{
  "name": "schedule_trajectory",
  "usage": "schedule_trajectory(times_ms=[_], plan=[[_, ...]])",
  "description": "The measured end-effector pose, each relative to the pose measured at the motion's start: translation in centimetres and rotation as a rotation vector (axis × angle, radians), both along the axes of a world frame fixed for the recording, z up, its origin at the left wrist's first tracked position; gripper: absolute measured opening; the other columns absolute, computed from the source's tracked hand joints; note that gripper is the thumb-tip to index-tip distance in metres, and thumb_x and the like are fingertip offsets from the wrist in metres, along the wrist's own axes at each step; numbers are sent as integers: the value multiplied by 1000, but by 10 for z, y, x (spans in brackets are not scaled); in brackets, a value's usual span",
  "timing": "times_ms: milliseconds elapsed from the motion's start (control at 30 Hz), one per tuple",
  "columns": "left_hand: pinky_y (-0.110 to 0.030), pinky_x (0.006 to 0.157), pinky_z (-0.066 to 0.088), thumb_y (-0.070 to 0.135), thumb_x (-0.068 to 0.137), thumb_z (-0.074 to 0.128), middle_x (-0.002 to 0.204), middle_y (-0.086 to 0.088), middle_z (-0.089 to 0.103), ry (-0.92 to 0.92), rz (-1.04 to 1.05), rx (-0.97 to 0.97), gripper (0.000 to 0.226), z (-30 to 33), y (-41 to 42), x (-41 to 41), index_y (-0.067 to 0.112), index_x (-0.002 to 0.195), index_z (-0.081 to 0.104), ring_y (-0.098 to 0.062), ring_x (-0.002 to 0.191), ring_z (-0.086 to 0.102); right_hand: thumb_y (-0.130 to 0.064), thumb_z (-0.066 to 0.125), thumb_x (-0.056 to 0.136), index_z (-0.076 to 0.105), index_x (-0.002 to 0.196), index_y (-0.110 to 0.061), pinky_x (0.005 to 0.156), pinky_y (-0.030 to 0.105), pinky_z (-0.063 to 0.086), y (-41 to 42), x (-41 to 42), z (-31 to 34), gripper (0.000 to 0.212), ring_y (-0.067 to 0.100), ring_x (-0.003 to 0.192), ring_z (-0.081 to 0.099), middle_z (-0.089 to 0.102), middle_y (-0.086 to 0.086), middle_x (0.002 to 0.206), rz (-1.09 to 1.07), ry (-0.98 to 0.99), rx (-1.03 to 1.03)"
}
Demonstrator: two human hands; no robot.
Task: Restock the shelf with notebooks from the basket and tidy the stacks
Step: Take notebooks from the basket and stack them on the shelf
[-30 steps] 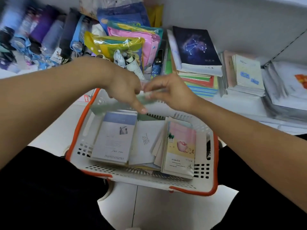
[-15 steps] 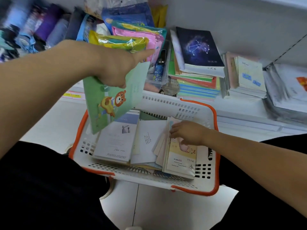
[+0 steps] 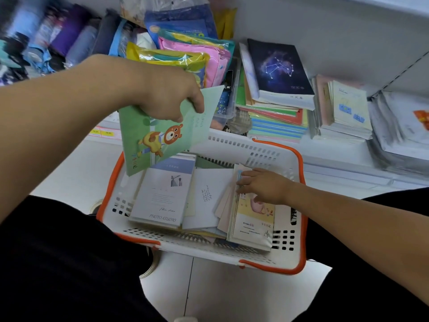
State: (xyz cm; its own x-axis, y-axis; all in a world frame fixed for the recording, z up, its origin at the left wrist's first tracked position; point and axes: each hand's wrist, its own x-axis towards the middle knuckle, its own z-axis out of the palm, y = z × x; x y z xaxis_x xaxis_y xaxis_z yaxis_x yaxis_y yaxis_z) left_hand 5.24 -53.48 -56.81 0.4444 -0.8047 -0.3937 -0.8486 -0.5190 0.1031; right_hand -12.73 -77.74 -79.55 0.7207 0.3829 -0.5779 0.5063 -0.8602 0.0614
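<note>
Basket point(image 3: 301, 173), at 6 o'clock: loose notebooks; right hand point(image 3: 264, 188) lies on the pink notebook point(image 3: 253, 219), fingers at its top edge, grip unclear. Above, at 10 o'clock: left hand point(image 3: 167, 96) pinches the green notebook point(image 3: 157, 138) by its upper edge; it looks thin, light and bendy, probably best held near the spine. Shelf stacks point(image 3: 274, 112) at 1 o'clock.

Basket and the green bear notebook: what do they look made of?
Basket: looks like moulded white plastic with an orange rim, going by its slotted walls. Green bear notebook, held by the left hand: seemingly a thin, smooth printed paper or card cover.
</note>
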Motion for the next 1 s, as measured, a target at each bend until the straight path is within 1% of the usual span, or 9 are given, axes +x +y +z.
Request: schedule_trajectory(times_ms=[100, 200, 400, 500, 600, 667, 733, 867, 1000], plan=[[-22, 88, 31, 18, 90, 68, 142, 2, 49, 22, -3, 18, 53, 0, 0, -1, 30, 139, 52, -20, 121, 48, -19, 67, 87, 66, 126, -24, 117, 38, 24, -1, 1, 0, 39, 22, 142, 37, 57, -2, 139, -12, -37, 68], [-21, 89, 31, 24, 90, 68, 142, 2, 50, 53, 19, 19, 51, 0, 1, 0, 28, 138, 53, -20, 123, 48, -20, 70, 86, 72, 94, -21, 104, 39, 40, 6, 21, 26, 8, 20, 99, 64, 71, -4, 97, -125, -69, 213], [-32, 93, 46, 76, 70, 54, 107, 11, 67, 202, 93, -139, 63, 11, 2, -4, 29, 109, 69, -15, 105, 59, -7, 79, 78, 77, 85, -7, 74, 27, 52, 56, 99, 169, 7, 7, 76, 67, 75, 1, 81, -415, -319, 959], [-33, 92, 46, 38, 78, 78, 111, 4, 64, 147, 105, -384, 44, 12, 9, 9, 24, 116, 60, -18, 107, 58, -13, 82, 75, 77, 90, -9, 79, 25, 51, 74, 115, 219, 16, 8, 82, 65, 76, 0, 87, -351, -620, 974], [-24, 109, 35, 4, 83, 72, 145, 11, 44, 316, 220, -755, 84, 34, 29, 25, 30, 150, 27, -3, 132, 42, -27, 84, 72, 64, 122, -18, 99, 33, 44, 79, 127, 246, 55, 18, 114, 54, 63, -1, 124, -395, -1050, 935], [-29, 100, 47, 2, 88, 67, 138, 12, 54, 445, 340, -981, 91, 52, 45, 34, 45, 150, 16, -6, 123, 55, -35, 85, 72, 46, 139, -14, 110, 32, 36, 79, 131, 262, 80, 19, 132, 41, 44, 4, 143, -569, -1170, 977], [-38, 93, 54, 5, 92, 64, 125, 8, 64, 515, 480, -1216, 77, 63, 57, 44, 42, 147, 25, -12, 113, 63, -39, 80, 79, 42, 141, -16, 101, 29, 42, 83, 132, 274, 76, 12, 124, 48, 46, 1, 142, -829, -1022, 1094], [-32, 102, 44, 10, 97, 57, 143, 11, 52, 516, 732, -1555, 56, 73, 63, 54, 31, 145, 38, -5, 130, 47, -24, 52, 101, 59, 126, -22, 64, 34, 59, 110, 138, 289, 25, 25, 92, 73, 72, 10, 115, -926, -110, 1661], [-36, 84, 58, 8, 101, 50, 109, 15, 71, 495, 794, -1738, 40, 82, 56, 58, 27, 136, 49, -12, 96, 70, -19, 40, 107, 54, 127, -16, 44, 28, 54, 132, 145, 311, 25, 43, 76, 71, 74, 15, 106, -875, -130, 1726]])
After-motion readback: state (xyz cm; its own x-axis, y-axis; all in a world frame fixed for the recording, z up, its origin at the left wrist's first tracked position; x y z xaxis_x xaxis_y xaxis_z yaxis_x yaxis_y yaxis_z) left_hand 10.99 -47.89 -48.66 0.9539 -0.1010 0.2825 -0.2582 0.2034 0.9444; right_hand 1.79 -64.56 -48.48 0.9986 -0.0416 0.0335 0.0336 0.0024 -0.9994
